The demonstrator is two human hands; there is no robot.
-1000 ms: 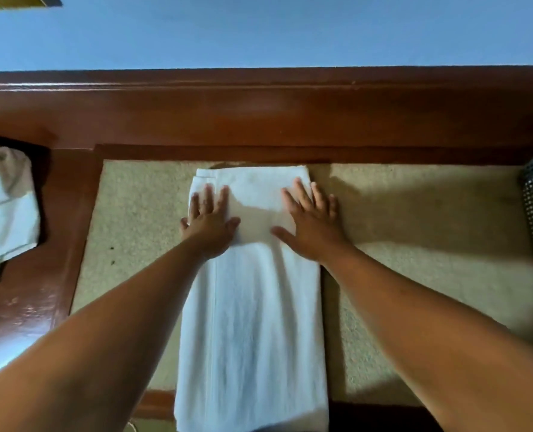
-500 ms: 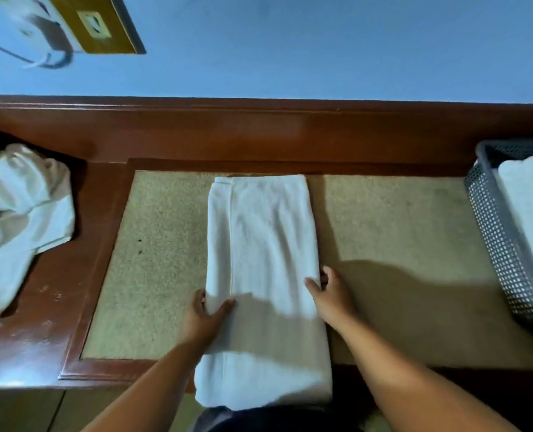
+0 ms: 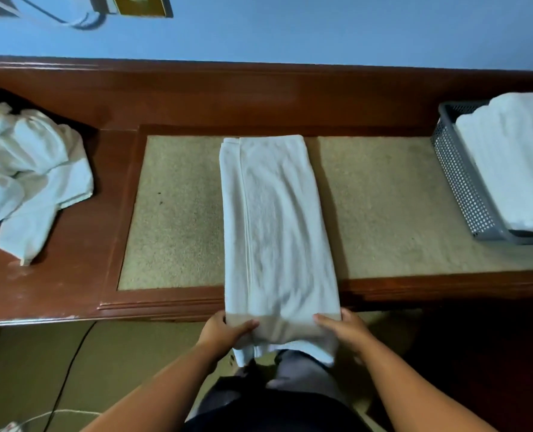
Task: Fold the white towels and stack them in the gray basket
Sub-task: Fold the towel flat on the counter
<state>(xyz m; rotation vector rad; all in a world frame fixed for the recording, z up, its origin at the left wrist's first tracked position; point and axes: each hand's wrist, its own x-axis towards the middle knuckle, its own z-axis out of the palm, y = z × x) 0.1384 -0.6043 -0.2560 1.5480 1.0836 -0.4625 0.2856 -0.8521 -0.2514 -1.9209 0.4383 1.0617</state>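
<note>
Two grips, left hand (image 3: 224, 332), right hand (image 3: 343, 330), clasp towel (image 3: 277, 219) end; wooden table (image 3: 72, 291), beige inlay (image 3: 178, 213), blue wall (image 3: 321, 29)

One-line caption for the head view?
Left hand and right hand grip the near end of a folded towel on the table, crumpled towels at left, gray basket of stacked towels at right.

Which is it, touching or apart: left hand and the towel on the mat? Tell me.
Touching. Head view: left hand grips the towel at its near end.
</note>
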